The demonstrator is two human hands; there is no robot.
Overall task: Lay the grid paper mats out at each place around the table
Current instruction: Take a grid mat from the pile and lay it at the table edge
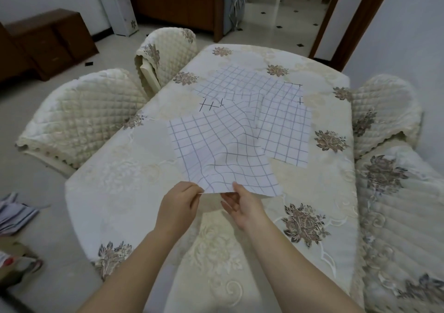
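1. Both forearms reach fwd over the counter's near edge, hands close together.
2. Left hand: fingers curled, pinches near edge of front grid mat.
3. Right hand: thumb on top, fingers under same edge.
4. Front grid mat overlaps right mat & far mat mid-counter.

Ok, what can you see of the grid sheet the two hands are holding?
The sheet is thin white paper ruled with a bluish grid, visibly rippled. Its near edge is lifted, pinched by the left hand and the right hand. Its far end overlaps other grid sheets on the tablecloth.
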